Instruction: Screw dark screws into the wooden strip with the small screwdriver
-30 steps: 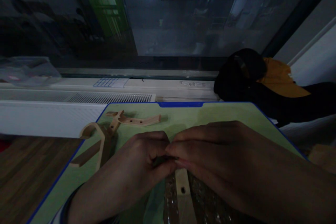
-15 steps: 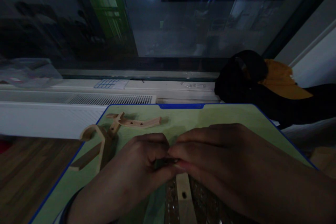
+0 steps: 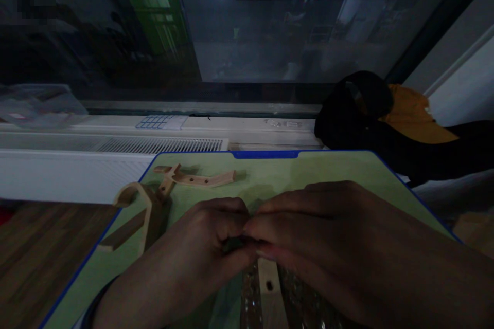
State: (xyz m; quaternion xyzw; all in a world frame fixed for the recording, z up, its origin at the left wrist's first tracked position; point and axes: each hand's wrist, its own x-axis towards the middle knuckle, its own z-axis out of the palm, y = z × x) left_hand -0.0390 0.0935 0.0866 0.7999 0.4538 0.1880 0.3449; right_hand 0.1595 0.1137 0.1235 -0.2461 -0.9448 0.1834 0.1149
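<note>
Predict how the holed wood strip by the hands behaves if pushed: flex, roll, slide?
Likely stiff: the strip looks like solid wood. Unlikely to roll, since its upper faces look flat. Might slide, as the material around it looks glossy, though what lies directly beneath is hidden.

Strip: far end behind right grip, near end cut off
Left grip: fingertips mostly hidden
Box: cut off left, contents blurred
</note>
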